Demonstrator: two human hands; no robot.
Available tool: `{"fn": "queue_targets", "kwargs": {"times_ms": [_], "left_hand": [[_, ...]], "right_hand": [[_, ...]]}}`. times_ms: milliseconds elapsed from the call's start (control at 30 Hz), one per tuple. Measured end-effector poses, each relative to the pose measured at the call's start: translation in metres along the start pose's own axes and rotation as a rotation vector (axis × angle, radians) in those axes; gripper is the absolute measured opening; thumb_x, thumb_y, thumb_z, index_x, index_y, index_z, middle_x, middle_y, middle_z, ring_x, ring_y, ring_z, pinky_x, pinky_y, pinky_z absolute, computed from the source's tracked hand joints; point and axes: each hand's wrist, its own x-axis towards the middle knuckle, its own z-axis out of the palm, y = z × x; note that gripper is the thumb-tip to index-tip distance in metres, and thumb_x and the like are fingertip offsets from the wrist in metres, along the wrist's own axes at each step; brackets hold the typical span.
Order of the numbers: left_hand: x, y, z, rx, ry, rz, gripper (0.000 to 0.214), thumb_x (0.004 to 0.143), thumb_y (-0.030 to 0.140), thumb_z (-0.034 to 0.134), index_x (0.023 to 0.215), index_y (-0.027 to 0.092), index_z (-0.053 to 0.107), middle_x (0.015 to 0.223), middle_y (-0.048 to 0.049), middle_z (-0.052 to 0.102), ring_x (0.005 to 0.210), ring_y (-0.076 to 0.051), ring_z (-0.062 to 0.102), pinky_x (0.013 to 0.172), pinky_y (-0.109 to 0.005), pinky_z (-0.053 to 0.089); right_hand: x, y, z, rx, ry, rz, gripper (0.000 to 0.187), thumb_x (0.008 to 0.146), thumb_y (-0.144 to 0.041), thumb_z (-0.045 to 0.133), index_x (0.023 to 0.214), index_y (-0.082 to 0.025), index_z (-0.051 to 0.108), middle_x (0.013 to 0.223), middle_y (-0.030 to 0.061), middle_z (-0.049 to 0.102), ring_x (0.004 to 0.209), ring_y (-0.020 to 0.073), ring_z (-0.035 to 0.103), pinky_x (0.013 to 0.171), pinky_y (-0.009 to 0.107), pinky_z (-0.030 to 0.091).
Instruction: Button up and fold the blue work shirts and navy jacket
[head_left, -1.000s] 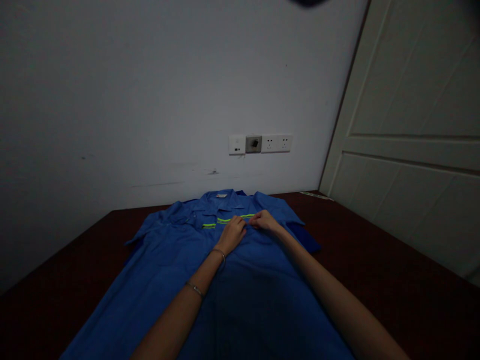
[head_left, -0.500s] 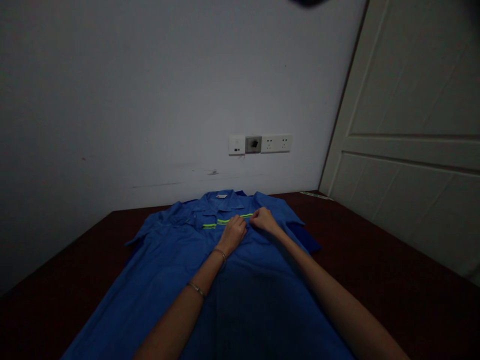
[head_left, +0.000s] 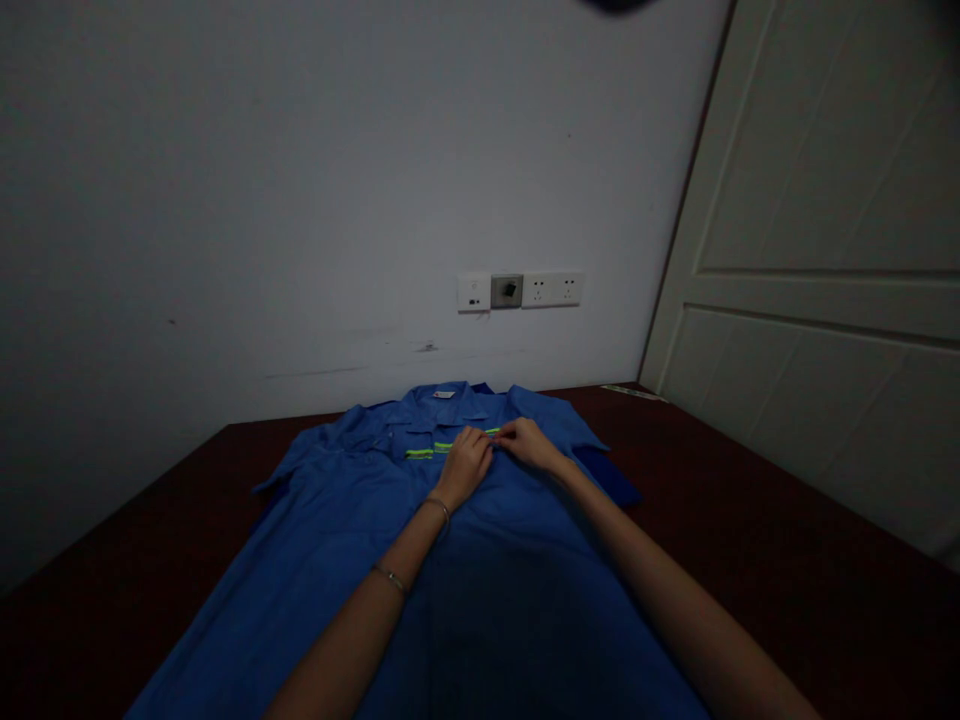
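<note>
Spreading from the bottom edge to the centre of the frame, a lightly wrinkled blue short-sleeved work shirt (head_left: 510,545) lies beneath the left hand (head_left: 466,465) and right hand (head_left: 529,442), fingers bent, whether pinching cloth I cannot tell, partly covering its lime-yellow chest stripe (head_left: 418,454), below a white collar label (head_left: 443,395).

No legible text anywhere.

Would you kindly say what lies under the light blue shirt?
Darker blue cloth peeks out, above a dark red surface; the shirt covers the rest.
</note>
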Motion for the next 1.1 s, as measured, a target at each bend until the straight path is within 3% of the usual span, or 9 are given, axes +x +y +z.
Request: {"fn": "queue_targets", "kwargs": {"times_ms": [300, 467, 767, 933, 1100], "left_hand": [[0.006, -0.009, 0.007, -0.157, 0.117, -0.146, 0.014, 0.083, 0.018, 0.046, 0.086, 0.016, 0.06, 0.085, -0.0041, 0.057, 0.085, -0.016, 0.049, 0.078, -0.031, 0.039], [0.006, -0.01, 0.007, -0.136, 0.128, -0.169, 0.015, 0.083, 0.019, 0.046, 0.086, 0.017, 0.061, 0.084, -0.004, 0.058, 0.084, -0.017, 0.049, 0.077, -0.031, 0.038], [0.003, -0.006, -0.004, 0.033, 0.206, -0.156, 0.015, 0.077, 0.012, 0.049, 0.09, 0.015, 0.055, 0.092, -0.0059, 0.054, 0.09, -0.019, 0.045, 0.078, -0.033, 0.036], [0.001, 0.0, -0.007, 0.114, 0.101, -0.011, 0.009, 0.08, 0.016, 0.048, 0.085, 0.017, 0.056, 0.086, -0.0052, 0.053, 0.088, -0.019, 0.043, 0.076, -0.033, 0.035], [0.003, 0.004, -0.005, 0.141, 0.049, -0.013, 0.01, 0.083, 0.02, 0.049, 0.085, 0.017, 0.057, 0.085, -0.0046, 0.054, 0.087, -0.019, 0.043, 0.075, -0.032, 0.035]], "right_hand": [[-0.005, -0.004, -0.008, 0.205, 0.002, -0.037, 0.031, 0.067, -0.017, 0.057, 0.095, -0.01, 0.068, 0.08, 0.0067, 0.07, 0.071, 0.017, 0.06, 0.063, 0.023, 0.044], [-0.004, -0.001, -0.007, 0.146, 0.031, -0.127, 0.026, 0.073, -0.027, 0.055, 0.087, -0.011, 0.07, 0.079, 0.0077, 0.069, 0.068, 0.0161, 0.059, 0.062, 0.023, 0.041], [-0.001, 0.008, -0.001, 0.103, 0.061, -0.041, 0.029, 0.077, -0.028, 0.049, 0.073, -0.008, 0.069, 0.064, 0.0035, 0.065, 0.057, 0.0124, 0.051, 0.052, 0.02, 0.033], [0.001, 0.01, 0.0, 0.19, 0.079, 0.017, 0.03, 0.076, -0.029, 0.049, 0.072, -0.007, 0.069, 0.064, 0.0039, 0.065, 0.057, 0.0124, 0.052, 0.052, 0.02, 0.034], [0.002, 0.009, 0.002, 0.203, 0.075, 0.031, 0.03, 0.076, -0.029, 0.049, 0.07, -0.007, 0.069, 0.065, 0.0045, 0.066, 0.058, 0.0136, 0.054, 0.053, 0.021, 0.036]]}}
